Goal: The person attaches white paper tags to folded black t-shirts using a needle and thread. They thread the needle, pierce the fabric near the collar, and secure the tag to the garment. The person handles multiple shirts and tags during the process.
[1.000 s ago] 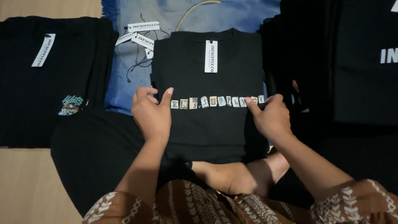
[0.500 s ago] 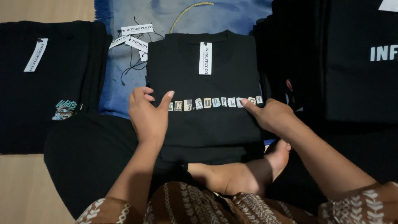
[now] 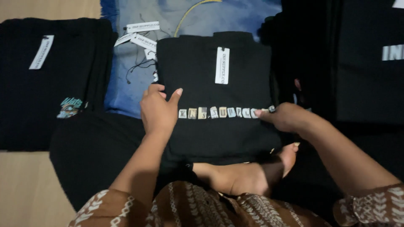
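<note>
Right hand (image 3: 283,117) slid off folded shirt (image 3: 219,126)

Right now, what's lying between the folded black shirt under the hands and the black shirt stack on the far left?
In the head view, a blue cloth with loose white hang tags lies between the folded black shirt and the left stack.

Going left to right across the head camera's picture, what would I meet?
Folded black shirt with a teal print → loose white hang tags on blue cloth → left hand → folded black shirt with a row of letter patches → right hand → black garment with white lettering.
</note>
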